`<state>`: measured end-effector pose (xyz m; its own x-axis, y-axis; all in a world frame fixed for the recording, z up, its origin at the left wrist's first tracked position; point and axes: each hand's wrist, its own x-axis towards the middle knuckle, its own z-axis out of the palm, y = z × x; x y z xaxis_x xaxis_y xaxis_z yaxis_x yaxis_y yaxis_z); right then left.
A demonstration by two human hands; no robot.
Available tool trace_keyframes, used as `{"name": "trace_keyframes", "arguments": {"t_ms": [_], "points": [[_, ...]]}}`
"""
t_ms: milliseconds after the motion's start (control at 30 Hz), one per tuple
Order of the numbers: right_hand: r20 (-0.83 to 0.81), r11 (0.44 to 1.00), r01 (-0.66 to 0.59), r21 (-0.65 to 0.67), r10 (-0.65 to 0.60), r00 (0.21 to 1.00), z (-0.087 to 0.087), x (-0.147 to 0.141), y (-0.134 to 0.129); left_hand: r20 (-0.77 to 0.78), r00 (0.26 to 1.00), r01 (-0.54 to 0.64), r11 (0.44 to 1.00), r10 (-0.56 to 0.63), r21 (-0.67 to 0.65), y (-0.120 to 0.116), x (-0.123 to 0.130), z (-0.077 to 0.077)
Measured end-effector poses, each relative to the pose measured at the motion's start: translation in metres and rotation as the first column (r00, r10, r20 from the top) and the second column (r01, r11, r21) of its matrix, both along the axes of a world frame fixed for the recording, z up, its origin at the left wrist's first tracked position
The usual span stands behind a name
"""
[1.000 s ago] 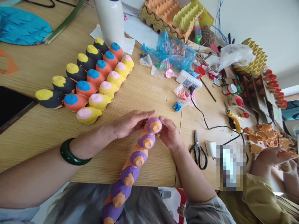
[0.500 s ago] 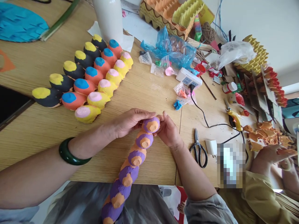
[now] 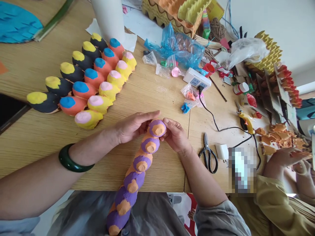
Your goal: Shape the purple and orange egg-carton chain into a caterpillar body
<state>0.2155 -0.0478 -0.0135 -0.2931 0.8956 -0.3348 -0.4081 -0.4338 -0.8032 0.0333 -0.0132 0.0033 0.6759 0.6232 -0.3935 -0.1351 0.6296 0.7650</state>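
Note:
A strip of egg-carton cups (image 3: 134,180), coloured purple and orange, slants from my lap up over the table edge. My left hand (image 3: 133,127) holds the left side of its far end, thumb stretched straight above it and fingers partly hidden behind. On the opposite side, my right hand (image 3: 176,135) pinches the end cup between thumb and curled fingers. Three similar strips lie side by side to the left: a black strip with yellow tops (image 3: 57,87), an orange-red one with blue tops (image 3: 82,90) and a yellow one with pink tops (image 3: 90,119).
Black-handled scissors (image 3: 208,155) and a white charger (image 3: 222,152) lie right of my forearm. A power strip (image 3: 197,78) trails a black cord. Farther back are a blue plastic bag (image 3: 182,49) and egg trays (image 3: 169,16). A co-worker's hand (image 3: 283,160) is at the right.
My left thumb has lifted off the end cup. My right thumb has come down onto the cup's right edge. The strip's far end has shifted slightly left in view.

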Motion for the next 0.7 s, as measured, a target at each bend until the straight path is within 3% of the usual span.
{"name": "trace_keyframes", "arguments": {"t_ms": [100, 200, 300, 433, 700], "points": [[0.002, 1.0, -0.008, 0.015, 0.008, 1.0, -0.0006, -0.001, -0.0003, -0.04, 0.999, -0.028, 1.0, 0.027, -0.007, 0.0012, -0.0014, -0.0018], [0.004, 1.0, -0.015, 0.006, 0.015, 1.0, -0.001, 0.0004, 0.0011, 0.017, 0.998, -0.056, 0.997, 0.058, -0.059, 0.002, -0.0003, -0.0033], [-0.048, 0.997, 0.068, -0.032, -0.069, 0.996, -0.0018, 0.0034, 0.0042, 0.096, 0.988, -0.108, 0.989, 0.118, -0.099, 0.0028, 0.0022, -0.0046], [-0.086, 0.986, 0.142, -0.093, -0.15, 0.985, -0.0021, 0.0053, 0.0079, 0.133, 0.979, -0.15, 0.988, 0.154, -0.037, 0.0031, 0.0026, -0.0038], [-0.084, 0.994, 0.061, -0.088, -0.068, 0.994, 0.006, 0.0033, 0.0072, 0.12, 0.983, -0.143, 0.99, 0.141, 0.002, 0.0022, -0.0021, 0.003]]}}
